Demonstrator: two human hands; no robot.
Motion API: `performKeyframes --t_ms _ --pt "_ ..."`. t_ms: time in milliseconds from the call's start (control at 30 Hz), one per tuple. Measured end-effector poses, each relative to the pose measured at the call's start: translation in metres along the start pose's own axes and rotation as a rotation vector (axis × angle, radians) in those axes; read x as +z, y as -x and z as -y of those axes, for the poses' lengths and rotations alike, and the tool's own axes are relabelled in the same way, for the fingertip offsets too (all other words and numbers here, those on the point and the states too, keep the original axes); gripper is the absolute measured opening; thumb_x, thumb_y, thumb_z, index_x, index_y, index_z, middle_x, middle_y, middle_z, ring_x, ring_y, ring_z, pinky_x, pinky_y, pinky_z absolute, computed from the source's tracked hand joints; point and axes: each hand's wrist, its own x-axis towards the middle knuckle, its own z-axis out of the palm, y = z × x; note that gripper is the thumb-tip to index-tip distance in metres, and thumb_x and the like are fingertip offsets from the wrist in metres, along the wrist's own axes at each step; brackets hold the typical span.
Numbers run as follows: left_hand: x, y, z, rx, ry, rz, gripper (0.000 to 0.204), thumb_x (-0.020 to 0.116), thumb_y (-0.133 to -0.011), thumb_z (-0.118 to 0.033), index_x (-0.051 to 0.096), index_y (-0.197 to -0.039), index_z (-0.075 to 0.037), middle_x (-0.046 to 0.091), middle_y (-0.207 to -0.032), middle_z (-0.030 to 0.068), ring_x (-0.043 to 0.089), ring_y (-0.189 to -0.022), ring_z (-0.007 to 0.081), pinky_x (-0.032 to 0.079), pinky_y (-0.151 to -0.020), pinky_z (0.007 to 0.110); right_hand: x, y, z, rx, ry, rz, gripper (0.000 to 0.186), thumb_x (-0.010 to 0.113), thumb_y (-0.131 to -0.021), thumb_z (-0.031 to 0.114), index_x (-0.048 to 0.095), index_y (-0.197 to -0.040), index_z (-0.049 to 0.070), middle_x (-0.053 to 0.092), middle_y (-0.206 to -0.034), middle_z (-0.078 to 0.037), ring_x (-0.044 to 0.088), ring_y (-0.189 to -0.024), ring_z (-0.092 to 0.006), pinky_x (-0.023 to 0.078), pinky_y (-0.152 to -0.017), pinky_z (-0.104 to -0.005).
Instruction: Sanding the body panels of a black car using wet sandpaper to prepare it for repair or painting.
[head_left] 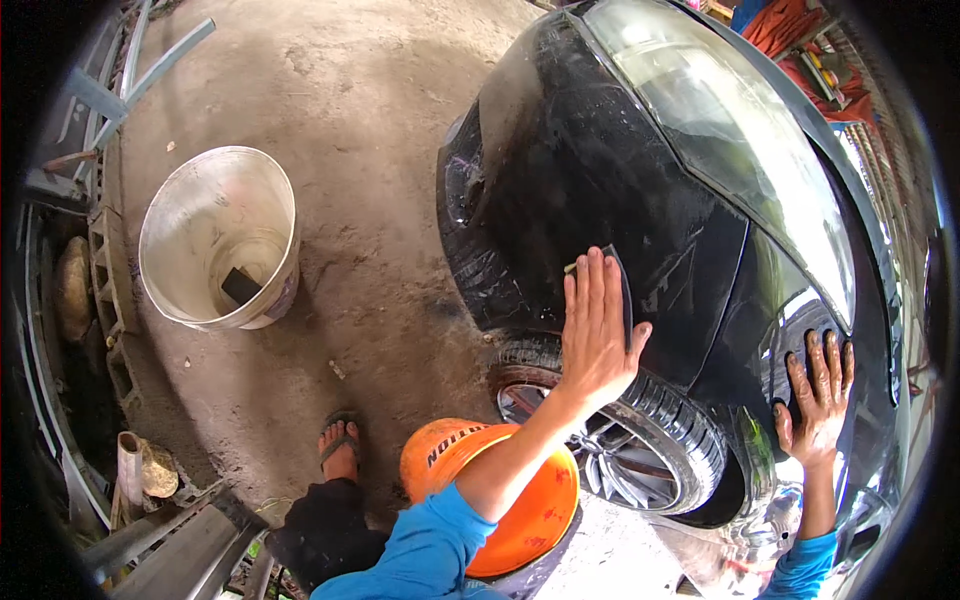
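My left hand (pixel 597 325) lies over the black car's front corner (pixel 590 190), above the wheel. Its fingers are straight and together on a thin dark sanding pad (pixel 627 300), and the thumb sits along the pad's right edge. Most of the pad is hidden under the fingers. Farther right, my right hand (pixel 820 395) rests flat on the glossy black fender (pixel 765 325), fingers spread, holding nothing. Its fingertips look dark with grime. Dull, scuffed patches and pale streaks mark the panel around my left hand.
Below my left forearm stands an orange bucket (pixel 545 525), close to the alloy wheel (pixel 620 470). A white bucket (pixel 220 170) on the dirt floor holds a small dark piece (pixel 240 286). Metal bars (pixel 165 60) and hollow blocks (pixel 110 300) line the left side. My sandalled foot (pixel 340 450) is below.
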Motion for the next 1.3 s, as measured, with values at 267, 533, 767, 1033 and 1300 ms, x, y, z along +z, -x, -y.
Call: performKeyframes --t_ms 267,533,767,1033,1300 --pt "-0.004 -0.095 0.075 -0.143 -0.043 -0.228 0.070 0.035 -0.108 -0.038 0.013 -0.156 0.008 0.012 -0.163 0.0310 0.012 -0.152 0.0431 0.009 -0.124 0.051 -0.001 -0.010 0.005 0.011 -0.014 -0.018 0.049 0.056 -0.091 0.038 0.065 -0.130 0.010 0.050 -0.149 -0.018 0.037 -0.144 -0.0430 0.019 -0.120 -0.0628" --pt "-0.006 -0.109 0.063 -0.057 -0.150 -0.235 0.070 0.036 -0.107 -0.037 0.014 -0.156 0.008 0.014 -0.163 0.0303 0.013 -0.152 0.0433 0.011 -0.124 0.051 0.001 -0.006 0.002 0.015 -0.026 -0.020 0.050 0.055 -0.091 0.036 0.064 -0.132 0.009 0.049 -0.150 -0.018 0.036 -0.145 -0.0436 0.017 -0.120 -0.0633" --pt "0.001 -0.022 0.003 0.023 -0.029 0.036 0.081 0.052 -0.097 -0.029 0.012 -0.155 0.012 0.009 -0.161 0.0358 0.008 -0.151 0.0500 0.006 -0.123 0.056 -0.002 -0.001 0.003 0.020 -0.015 0.008 0.049 0.056 -0.091 0.037 0.065 -0.129 0.008 0.050 -0.149 -0.018 0.038 -0.143 -0.0441 0.019 -0.119 -0.0635" --pt "-0.006 -0.114 0.047 -0.033 -0.093 -0.190 0.072 0.042 -0.105 -0.035 0.018 -0.155 0.010 0.015 -0.161 0.0325 0.015 -0.151 0.0466 0.010 -0.124 0.054 -0.003 -0.011 0.006 0.010 -0.012 -0.003 0.050 0.055 -0.092 0.040 0.065 -0.130 0.009 0.050 -0.149 -0.019 0.038 -0.143 -0.0440 0.020 -0.119 -0.0630" --pt "-0.013 -0.117 0.026 0.017 -0.190 -0.214 0.072 0.042 -0.105 -0.038 0.021 -0.153 0.011 0.020 -0.160 0.0323 0.020 -0.149 0.0457 0.015 -0.123 0.053 -0.003 -0.009 0.003 0.007 -0.033 -0.046 0.050 0.055 -0.093 0.040 0.064 -0.131 0.009 0.050 -0.149 -0.019 0.038 -0.143 -0.0444 0.019 -0.119 -0.0631"
